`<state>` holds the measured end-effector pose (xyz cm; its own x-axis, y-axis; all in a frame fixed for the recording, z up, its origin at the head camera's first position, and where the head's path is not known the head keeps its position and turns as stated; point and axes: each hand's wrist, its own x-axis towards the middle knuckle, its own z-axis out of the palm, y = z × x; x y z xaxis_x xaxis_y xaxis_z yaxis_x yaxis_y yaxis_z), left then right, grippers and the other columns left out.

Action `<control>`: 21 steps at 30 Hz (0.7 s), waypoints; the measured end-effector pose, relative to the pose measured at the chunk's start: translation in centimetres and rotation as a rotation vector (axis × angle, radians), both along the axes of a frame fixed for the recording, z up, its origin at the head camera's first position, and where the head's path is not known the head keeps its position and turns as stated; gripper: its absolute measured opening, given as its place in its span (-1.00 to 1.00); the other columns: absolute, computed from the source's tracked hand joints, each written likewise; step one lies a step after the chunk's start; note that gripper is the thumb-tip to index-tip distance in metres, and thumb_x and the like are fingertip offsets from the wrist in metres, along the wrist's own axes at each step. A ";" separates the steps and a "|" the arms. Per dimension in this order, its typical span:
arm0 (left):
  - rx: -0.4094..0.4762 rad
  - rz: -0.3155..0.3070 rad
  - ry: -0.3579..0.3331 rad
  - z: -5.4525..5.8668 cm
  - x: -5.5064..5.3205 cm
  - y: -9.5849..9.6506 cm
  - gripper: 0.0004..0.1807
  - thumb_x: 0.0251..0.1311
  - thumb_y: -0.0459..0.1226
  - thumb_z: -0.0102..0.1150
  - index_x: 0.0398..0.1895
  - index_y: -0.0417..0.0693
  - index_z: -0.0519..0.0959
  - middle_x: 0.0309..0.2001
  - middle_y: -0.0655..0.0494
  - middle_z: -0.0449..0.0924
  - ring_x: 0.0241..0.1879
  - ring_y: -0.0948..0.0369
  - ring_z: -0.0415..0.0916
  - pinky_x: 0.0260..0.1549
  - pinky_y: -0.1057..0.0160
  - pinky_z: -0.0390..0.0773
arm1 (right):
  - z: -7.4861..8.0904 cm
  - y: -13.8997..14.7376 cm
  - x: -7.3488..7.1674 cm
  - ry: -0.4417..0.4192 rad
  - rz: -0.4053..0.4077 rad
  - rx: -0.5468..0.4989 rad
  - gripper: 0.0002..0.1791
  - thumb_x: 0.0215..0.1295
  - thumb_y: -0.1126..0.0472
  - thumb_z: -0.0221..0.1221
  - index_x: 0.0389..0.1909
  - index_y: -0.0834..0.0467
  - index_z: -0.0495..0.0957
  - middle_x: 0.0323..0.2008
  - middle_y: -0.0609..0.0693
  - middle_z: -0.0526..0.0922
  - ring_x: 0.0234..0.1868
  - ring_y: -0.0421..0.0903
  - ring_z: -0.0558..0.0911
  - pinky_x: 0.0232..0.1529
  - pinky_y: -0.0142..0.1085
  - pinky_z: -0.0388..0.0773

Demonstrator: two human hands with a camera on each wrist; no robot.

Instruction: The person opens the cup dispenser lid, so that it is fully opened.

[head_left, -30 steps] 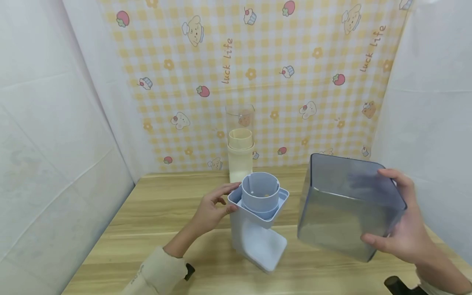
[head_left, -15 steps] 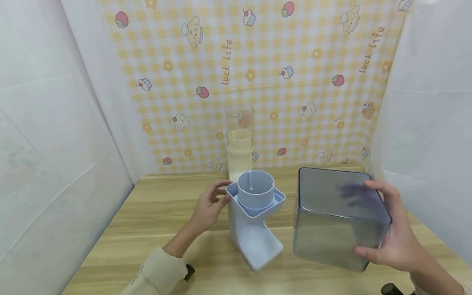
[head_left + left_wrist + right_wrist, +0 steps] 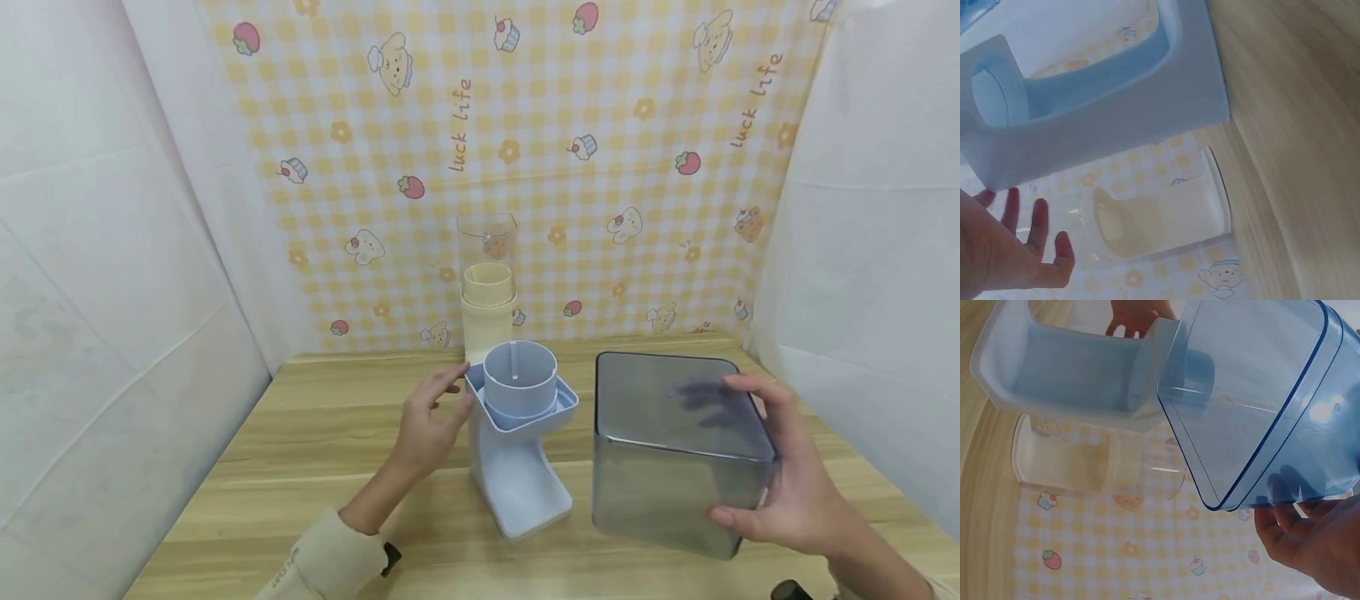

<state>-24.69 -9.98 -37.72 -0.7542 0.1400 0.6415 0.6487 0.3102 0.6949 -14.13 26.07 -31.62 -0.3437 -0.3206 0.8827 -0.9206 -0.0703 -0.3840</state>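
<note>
A pale blue stand [image 3: 517, 492] with a round collar [image 3: 521, 379] in its square top stands upright on the table. My left hand [image 3: 431, 421] is at the left side of that top, the index fingertip at its rim and the thumb close to its side. In the left wrist view the left hand [image 3: 1007, 247] has its fingers spread, not wrapped around the stand. My right hand [image 3: 787, 475] grips a see-through bluish-grey plastic container [image 3: 667, 483] by its right side, thumb in front and fingers behind. The container is tilted, right of the stand and apart from it.
Behind the blue stand is a cream-coloured stand [image 3: 487, 329] with a clear cylinder [image 3: 487, 233] on top. The wooden table [image 3: 322, 467] meets a yellow checked cloth [image 3: 555, 183] at the back. White cloth walls [image 3: 97, 292] enclose both sides.
My right hand has brought the container left and lower, nearer the stand. The stand has turned a little under my left hand, its foot shifting slightly left.
</note>
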 end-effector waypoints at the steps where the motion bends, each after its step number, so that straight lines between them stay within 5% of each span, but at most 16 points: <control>1: -0.012 -0.010 -0.006 0.1 0.2 0.1 -0.49 0.27 -0.17 0.20 0.27 -0.12 0.53 0.10 0.01 0.58 -0.01 -0.08 0.53 -0.18 0.07 0.36 | -0.1 0.0 0.0 -0.006 -0.009 0.004 0.23 -0.40 0.38 0.59 0.33 0.55 0.04 0.23 0.19 0.39 0.15 -0.05 0.45 0.12 -0.42 0.37; 9: -0.117 -0.066 -0.190 0.9 1.0 1.0 0.12 0.05 0.32 0.25 0.52 -0.17 0.14 0.36 -0.04 0.34 0.18 -0.05 0.42 0.16 -0.25 0.39 | -0.6 -0.2 -0.2 -0.056 0.027 0.035 0.24 -0.42 0.46 0.56 0.35 0.54 0.02 0.25 0.22 0.43 0.19 -0.05 0.48 0.10 -0.45 0.45; 21: -0.202 -0.026 -0.274 1.9 0.6 2.7 0.34 -0.16 0.18 0.52 0.58 -0.15 -0.06 0.37 -0.10 0.26 0.32 0.00 0.30 0.30 -0.20 0.26 | -1.5 -0.6 -0.2 -0.117 -0.006 0.083 0.25 -0.42 0.46 0.58 0.34 0.56 0.00 0.21 0.18 0.42 0.18 -0.09 0.49 0.07 -0.46 0.48</control>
<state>-24.06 -7.24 -35.86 -0.8894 0.2651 0.3725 0.4556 0.4453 0.7708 -14.33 25.51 -33.08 -0.4446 -0.3888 0.8069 -0.8696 -0.0286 -0.4929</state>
